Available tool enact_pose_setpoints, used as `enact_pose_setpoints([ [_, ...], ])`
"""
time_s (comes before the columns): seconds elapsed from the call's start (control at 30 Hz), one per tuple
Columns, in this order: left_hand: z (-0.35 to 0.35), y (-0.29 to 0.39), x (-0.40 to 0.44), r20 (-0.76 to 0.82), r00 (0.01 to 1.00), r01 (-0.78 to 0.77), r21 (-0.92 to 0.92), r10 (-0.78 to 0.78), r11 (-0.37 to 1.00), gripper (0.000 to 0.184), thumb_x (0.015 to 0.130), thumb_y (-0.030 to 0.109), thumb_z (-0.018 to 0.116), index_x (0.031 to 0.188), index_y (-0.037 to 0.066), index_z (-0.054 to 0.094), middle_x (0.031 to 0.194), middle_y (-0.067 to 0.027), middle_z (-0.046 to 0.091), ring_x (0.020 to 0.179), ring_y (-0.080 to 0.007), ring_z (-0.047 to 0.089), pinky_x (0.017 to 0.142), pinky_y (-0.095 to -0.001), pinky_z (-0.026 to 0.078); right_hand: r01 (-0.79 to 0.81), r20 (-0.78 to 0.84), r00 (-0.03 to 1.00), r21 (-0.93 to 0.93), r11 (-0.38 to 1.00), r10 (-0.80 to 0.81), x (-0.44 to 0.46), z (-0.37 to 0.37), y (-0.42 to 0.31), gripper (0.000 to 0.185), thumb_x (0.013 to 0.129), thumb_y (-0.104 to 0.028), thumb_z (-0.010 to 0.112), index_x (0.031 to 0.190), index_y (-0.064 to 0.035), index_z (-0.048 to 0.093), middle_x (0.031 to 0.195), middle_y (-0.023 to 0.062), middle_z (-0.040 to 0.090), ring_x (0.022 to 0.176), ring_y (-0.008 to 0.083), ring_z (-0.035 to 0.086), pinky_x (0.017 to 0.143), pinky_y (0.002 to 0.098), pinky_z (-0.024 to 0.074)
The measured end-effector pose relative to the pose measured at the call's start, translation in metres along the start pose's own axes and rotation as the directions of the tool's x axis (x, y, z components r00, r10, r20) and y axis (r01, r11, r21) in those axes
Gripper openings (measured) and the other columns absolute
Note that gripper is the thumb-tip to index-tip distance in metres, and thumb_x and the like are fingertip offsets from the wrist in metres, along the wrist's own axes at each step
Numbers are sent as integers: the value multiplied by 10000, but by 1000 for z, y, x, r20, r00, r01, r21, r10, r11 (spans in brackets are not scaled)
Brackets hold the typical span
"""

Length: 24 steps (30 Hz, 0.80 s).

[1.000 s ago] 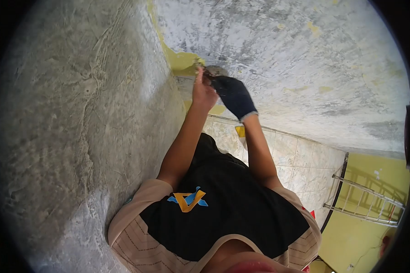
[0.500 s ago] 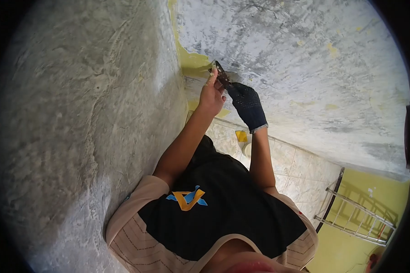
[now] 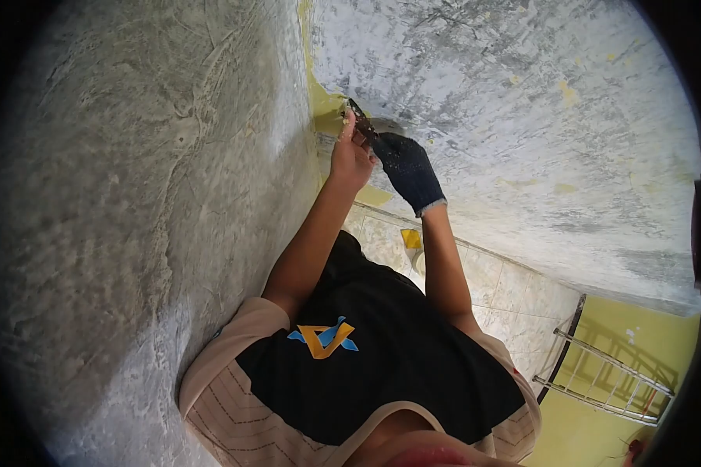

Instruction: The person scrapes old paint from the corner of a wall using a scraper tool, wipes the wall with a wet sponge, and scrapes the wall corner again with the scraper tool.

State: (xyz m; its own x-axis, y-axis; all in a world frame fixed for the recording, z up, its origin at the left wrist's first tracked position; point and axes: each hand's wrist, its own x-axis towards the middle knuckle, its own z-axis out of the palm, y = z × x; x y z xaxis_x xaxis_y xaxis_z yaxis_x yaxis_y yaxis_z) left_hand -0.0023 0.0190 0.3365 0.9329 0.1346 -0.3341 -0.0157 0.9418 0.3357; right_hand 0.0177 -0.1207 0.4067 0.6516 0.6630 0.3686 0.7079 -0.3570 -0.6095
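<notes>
My right hand (image 3: 410, 169), in a dark blue knitted glove with specks on it, is closed round the handle of a dark narrow scraper (image 3: 362, 123). The tool points up and left to the edge of a yellow paint patch (image 3: 327, 110) on the grey, scraped wall (image 3: 506, 109). Bare, my left hand (image 3: 352, 158) grips the scraper near its front end, with the thumb or a finger stretched along it. Small pale flakes lie on the blade and the fingers.
A rough grey wall (image 3: 132, 179) rises close on the left and meets the scraped wall in a corner. Below are a tiled floor (image 3: 483, 272), a yellow piece (image 3: 411, 238) and a pale round object (image 3: 419, 262). A ladder (image 3: 607, 377) leans by a yellow-green wall (image 3: 592, 424) at lower right.
Both hands and the scraper have shifted slightly left and up since half a second ago, staying at the yellow patch's edge. The view has also moved a little. The grip looks the same.
</notes>
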Motion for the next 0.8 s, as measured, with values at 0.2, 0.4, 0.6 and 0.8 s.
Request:
enact_pose_setpoints([
  [0.2,9,-11,-4,21,999,39,52,-41,998,360,914,617,636,1032,278,633,1048,106,670,918,-96,570,735,-331,271,-286,119,954,84,955,275,5,-21,-15,259,964,-168,572,1112,5,695,1037,221,708,992,377,663,861,437,514],
  [0.4,-14,-3,4,86,996,25,51,-29,998,407,959,587,576,1098,209,637,1062,28,694,1013,-177,613,847,-408,387,108,89,992,-169,980,-94,-4,-7,2,234,965,-172,574,1074,-25,720,1072,200,713,981,370,667,851,429,525],
  [0.6,-10,23,6,97,990,-101,-42,105,994,428,986,548,561,1094,142,639,1056,-60,711,1033,-248,671,880,-446,520,282,11,958,-201,938,-286,24,21,12,240,970,-177,560,1050,-1,702,1015,209,704,956,419,646,833,437,522],
  [0.8,-17,10,11,23,999,26,9,-26,1000,446,938,610,602,1065,187,667,1050,-9,715,986,-228,668,864,-414,500,102,139,987,-133,986,-83,24,-9,-15,278,972,-222,569,1050,16,690,1032,224,702,967,414,651,840,419,520],
])
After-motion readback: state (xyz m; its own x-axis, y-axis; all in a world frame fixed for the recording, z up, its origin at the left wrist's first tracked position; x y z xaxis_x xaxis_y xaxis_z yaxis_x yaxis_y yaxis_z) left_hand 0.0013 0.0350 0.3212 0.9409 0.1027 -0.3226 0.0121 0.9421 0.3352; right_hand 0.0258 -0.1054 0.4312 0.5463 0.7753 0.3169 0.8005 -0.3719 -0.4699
